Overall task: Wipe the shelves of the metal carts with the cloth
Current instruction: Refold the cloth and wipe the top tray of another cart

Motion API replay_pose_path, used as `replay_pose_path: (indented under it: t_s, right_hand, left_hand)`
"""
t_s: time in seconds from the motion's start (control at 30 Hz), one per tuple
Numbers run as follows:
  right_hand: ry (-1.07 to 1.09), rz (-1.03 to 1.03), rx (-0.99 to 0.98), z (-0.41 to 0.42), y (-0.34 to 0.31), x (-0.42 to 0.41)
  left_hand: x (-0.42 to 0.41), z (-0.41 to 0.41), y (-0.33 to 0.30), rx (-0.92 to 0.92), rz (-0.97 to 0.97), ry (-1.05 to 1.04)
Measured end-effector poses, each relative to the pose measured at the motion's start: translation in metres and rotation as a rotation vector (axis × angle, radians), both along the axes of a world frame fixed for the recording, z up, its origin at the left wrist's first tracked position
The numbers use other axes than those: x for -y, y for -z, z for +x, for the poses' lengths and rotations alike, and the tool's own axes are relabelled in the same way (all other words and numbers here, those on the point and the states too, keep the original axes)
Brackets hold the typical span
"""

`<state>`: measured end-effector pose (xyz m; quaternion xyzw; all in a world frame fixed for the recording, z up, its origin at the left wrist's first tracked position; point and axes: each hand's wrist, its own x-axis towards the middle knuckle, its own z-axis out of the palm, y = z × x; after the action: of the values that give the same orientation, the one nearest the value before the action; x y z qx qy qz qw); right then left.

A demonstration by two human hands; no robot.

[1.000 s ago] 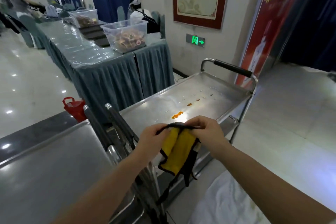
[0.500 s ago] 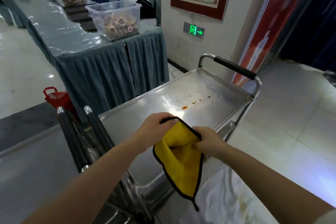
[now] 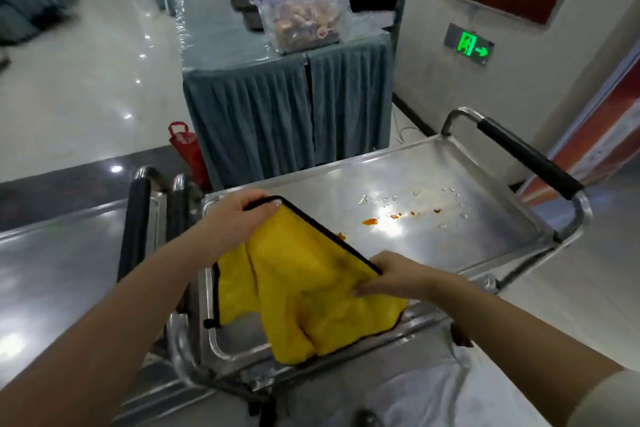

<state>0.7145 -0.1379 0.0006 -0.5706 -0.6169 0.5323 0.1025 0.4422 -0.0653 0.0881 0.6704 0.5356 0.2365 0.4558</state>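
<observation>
Cloth (image 3: 304, 284), bunched before, now spread over cart shelf (image 3: 433, 243); left hand (image 3: 239, 215) and right hand (image 3: 398, 276) pinch its edge.

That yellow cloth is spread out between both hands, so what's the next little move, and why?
Probably lower the yellow cloth flat onto the cart's top shelf and push it toward the orange spots. Both the left hand and right hand hold it open, and the spills lie just beyond it.
</observation>
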Motion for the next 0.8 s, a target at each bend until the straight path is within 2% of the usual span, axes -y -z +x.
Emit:
replay_pose_path:
  t_s: [0.1, 0.2, 0.37, 0.47, 0.53, 0.63, 0.8]
  right_hand:
    - [-0.086, 0.014, 0.017, 0.021, -0.003, -0.022]
    - [-0.132, 0.087, 0.06, 0.032, -0.012, -0.045]
    - [-0.027, 0.378, 0.035, 0.038, -0.054, -0.073]
    - [-0.044, 0.503, 0.03, 0.043, -0.083, -0.079]
    - [-0.13, 0.483, 0.028, 0.047, -0.094, -0.077]
    - [-0.272, 0.388, 0.087, 0.054, -0.089, -0.069]
    - [-0.409, 0.152, 0.156, 0.057, -0.022, -0.054]
  left_hand:
    - [0.006, -0.006, 0.002, -0.017, 0.094, -0.129]
    - [0.004, -0.022, 0.002, -0.088, 0.097, -0.209]
    - [-0.006, -0.032, -0.015, -0.061, 0.133, -0.313]
    - [-0.011, -0.039, -0.03, 0.004, 0.126, -0.324]
    - [-0.011, -0.045, -0.031, 0.054, 0.056, -0.309]
    - [-0.003, -0.052, -0.011, 0.073, -0.169, -0.273]
    - [0.034, -0.049, 0.078, -0.051, -0.482, -0.291]
